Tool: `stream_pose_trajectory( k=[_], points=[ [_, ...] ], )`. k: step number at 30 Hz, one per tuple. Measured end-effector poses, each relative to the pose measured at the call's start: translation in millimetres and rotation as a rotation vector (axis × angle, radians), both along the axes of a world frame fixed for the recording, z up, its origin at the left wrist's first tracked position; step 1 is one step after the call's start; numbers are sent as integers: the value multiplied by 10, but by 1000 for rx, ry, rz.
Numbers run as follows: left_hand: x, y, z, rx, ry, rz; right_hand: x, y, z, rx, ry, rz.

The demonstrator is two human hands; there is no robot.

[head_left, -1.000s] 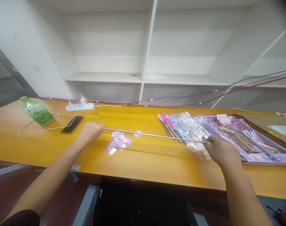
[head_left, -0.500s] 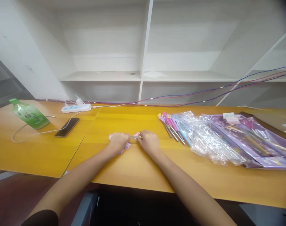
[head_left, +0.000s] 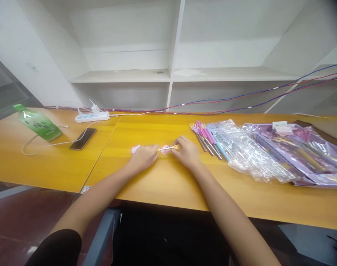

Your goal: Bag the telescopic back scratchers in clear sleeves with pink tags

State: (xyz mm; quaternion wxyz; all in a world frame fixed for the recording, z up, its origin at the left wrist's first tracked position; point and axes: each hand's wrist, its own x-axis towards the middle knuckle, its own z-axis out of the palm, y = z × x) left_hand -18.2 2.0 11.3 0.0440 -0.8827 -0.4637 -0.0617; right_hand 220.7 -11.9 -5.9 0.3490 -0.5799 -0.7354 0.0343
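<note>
A back scratcher with a metal shaft (head_left: 165, 148) and yellow ends lies level between my hands, just over the table. My left hand (head_left: 144, 156) is closed around its left part. The fingertips of my right hand (head_left: 187, 151) pinch the yellow piece (head_left: 175, 147) at its right end. Pink patterned paper (head_left: 135, 149) shows beside my left hand, and another pink scrap (head_left: 165, 151) lies beneath the shaft. To the right rests a bunch of back scratchers (head_left: 209, 139) with pink, lilac, blue and yellow parts and metal shafts.
Clear plastic sleeves (head_left: 257, 157) overlap a purple box (head_left: 307, 181) of packed items at the right. On the left are a green bottle (head_left: 40, 123) lying tilted, a phone (head_left: 83, 139) and a power strip (head_left: 92, 117). Cables run along the back below white shelves (head_left: 124, 75).
The view has tipped downward, so the scene sits higher. My right hand has loosened from a fist to a fingertip hold and moved slightly right, showing more of the yellow piece.
</note>
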Motion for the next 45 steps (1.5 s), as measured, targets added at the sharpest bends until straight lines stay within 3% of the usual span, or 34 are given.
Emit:
stream_pose_trajectory(
  k=[5, 20, 32, 36, 40, 45],
  points=[
    [-27, 16, -10, -36, -62, 11, -7, 42, -52, 35, 56, -39],
    [-97, 16, -26, -160, -275, -148, 51, 97, -70, 4, 96, -38],
    [-90, -2, 13, -198, -274, -131, 59, 99, -97, -3, 97, -25],
    [-67, -24, 42, -220, -225, -114, 238, 174, -95, 1, 97, -28],
    [-48, -41, 77, -240, -200, -67, 645, 260, -9, 100, 141, -181],
    [-42, -26, 80, -238, -202, -46, 1258, 188, 142, 42, 121, -568]
  ],
)
